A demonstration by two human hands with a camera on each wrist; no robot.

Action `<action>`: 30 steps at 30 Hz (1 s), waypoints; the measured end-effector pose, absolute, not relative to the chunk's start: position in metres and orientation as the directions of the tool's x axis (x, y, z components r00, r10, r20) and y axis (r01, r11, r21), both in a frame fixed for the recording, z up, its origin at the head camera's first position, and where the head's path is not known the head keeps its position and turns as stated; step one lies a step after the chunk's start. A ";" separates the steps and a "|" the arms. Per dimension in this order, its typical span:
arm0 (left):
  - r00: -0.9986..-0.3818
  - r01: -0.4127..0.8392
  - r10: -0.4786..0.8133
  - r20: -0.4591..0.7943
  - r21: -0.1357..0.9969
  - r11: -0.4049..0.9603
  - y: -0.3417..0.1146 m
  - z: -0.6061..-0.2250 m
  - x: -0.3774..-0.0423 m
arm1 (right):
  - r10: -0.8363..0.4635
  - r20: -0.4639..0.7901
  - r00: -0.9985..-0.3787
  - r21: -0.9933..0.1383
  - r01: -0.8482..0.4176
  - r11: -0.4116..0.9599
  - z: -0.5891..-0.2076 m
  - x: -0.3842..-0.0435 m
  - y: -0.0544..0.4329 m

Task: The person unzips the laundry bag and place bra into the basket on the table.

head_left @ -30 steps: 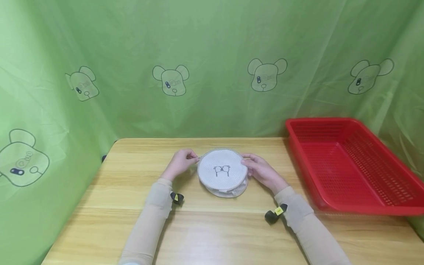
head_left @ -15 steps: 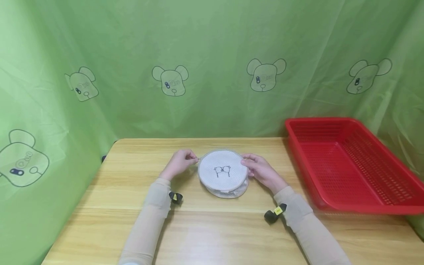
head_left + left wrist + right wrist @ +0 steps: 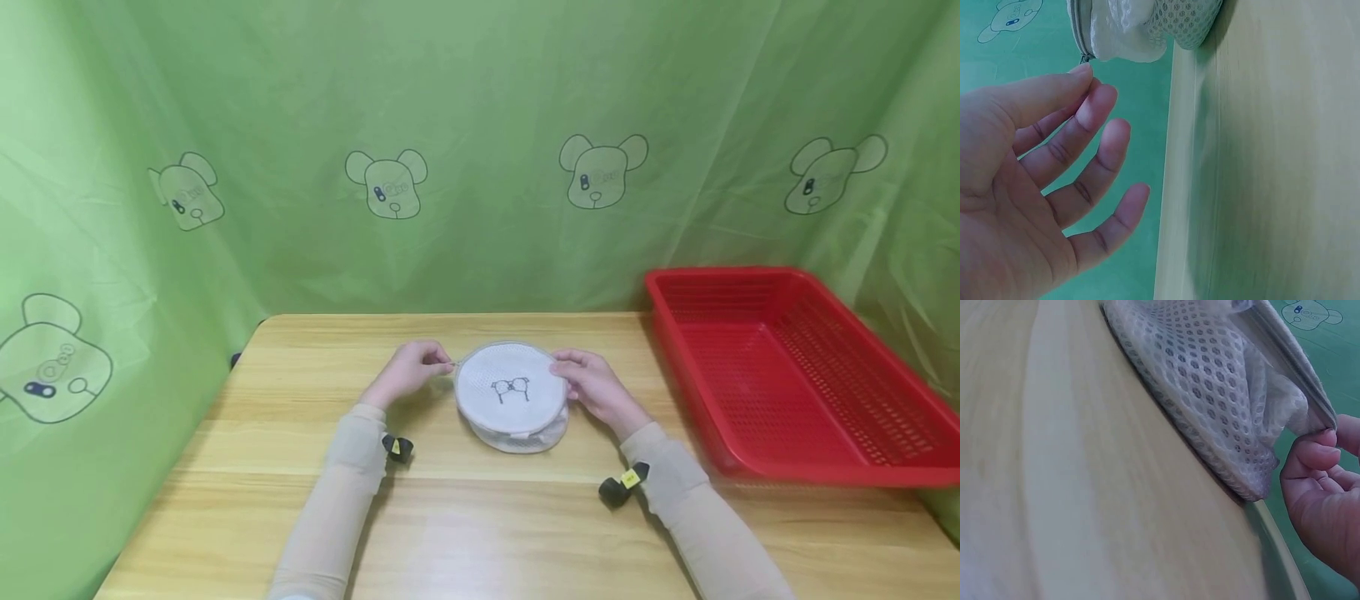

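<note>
A round white mesh laundry bag (image 3: 512, 392) with a bra embroidered on its lid stands on the table between my hands. My left hand (image 3: 408, 371) pinches the small zipper pull (image 3: 1085, 59) at the bag's left edge between thumb and index finger; its other fingers are spread loosely. On the opposite side, my right hand (image 3: 596, 387) grips the zipped rim, thumb on top and fingers underneath. Soft mesh folds (image 3: 1204, 381) sag below the raised rim in the right wrist view, and the bag's base rests on the wood.
A large red plastic basket (image 3: 738, 400) stands at the right of the wooden table (image 3: 480, 533). Green curtains (image 3: 480, 258) with bear-head prints hang behind the table and along both sides. A black camera is strapped to each sleeved wrist.
The bag's lid has shifted slightly to the right and toward me, turning a little. Both hands keep their hold and have barely moved.
</note>
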State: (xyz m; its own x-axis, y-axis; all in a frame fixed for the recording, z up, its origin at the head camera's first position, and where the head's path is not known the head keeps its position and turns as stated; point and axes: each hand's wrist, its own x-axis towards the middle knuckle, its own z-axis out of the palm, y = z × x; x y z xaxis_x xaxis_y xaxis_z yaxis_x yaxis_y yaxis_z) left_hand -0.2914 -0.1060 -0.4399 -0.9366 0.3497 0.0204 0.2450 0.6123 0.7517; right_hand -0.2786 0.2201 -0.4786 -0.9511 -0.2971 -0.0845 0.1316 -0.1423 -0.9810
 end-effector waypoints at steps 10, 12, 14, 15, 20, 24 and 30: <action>-0.929 0.268 0.368 0.037 0.752 0.603 -0.106 -0.441 -0.292 | -0.227 -0.158 -0.961 -0.975 0.188 -0.115 -0.474 -0.280 0.217; -0.928 0.270 0.372 0.036 0.753 0.600 -0.106 -0.441 -0.292 | -0.217 -0.163 -0.962 -0.974 0.192 -0.117 -0.473 -0.280 0.216; -0.926 0.270 0.376 0.034 0.755 0.598 -0.106 -0.441 -0.291 | -0.207 -0.168 -0.964 -0.974 0.194 -0.116 -0.473 -0.280 0.216; -0.925 0.270 0.378 0.032 0.756 0.596 -0.106 -0.440 -0.291 | -0.204 -0.170 -0.964 -0.974 0.195 -0.114 -0.473 -0.280 0.215; -0.916 0.279 0.400 0.029 0.762 0.585 -0.106 -0.439 -0.290 | -0.186 -0.174 -0.967 -0.975 0.196 -0.107 -0.474 -0.281 0.215; -0.908 0.284 0.419 0.025 0.771 0.569 -0.107 -0.438 -0.290 | -0.175 -0.174 -0.969 -0.975 0.194 -0.105 -0.474 -0.282 0.215; -0.899 0.265 0.437 -0.002 0.793 0.549 -0.110 -0.438 -0.291 | -0.161 -0.175 -0.971 -0.975 0.193 -0.107 -0.474 -0.282 0.215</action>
